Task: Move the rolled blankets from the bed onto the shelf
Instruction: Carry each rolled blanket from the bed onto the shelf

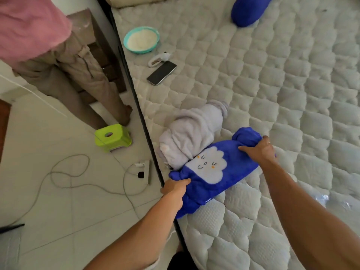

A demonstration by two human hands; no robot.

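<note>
A rolled blue blanket with a white cloud face (212, 172) lies across the near left edge of the quilted mattress (272, 84). My left hand (175, 187) grips its near-left end at the bed's edge. My right hand (260, 150) grips its far-right end. A rolled pale lilac blanket (191, 135) lies right behind it, touching it. Another blue roll (248, 9) lies at the far top of the bed, partly cut off by the frame. No shelf is in view.
A teal bowl (141, 39), a small white object (157, 59) and a phone (161, 73) lie on the mattress near its left edge. On the floor to the left stand a person (64, 61), a green stool (113, 137), and a power strip with cables (143, 170).
</note>
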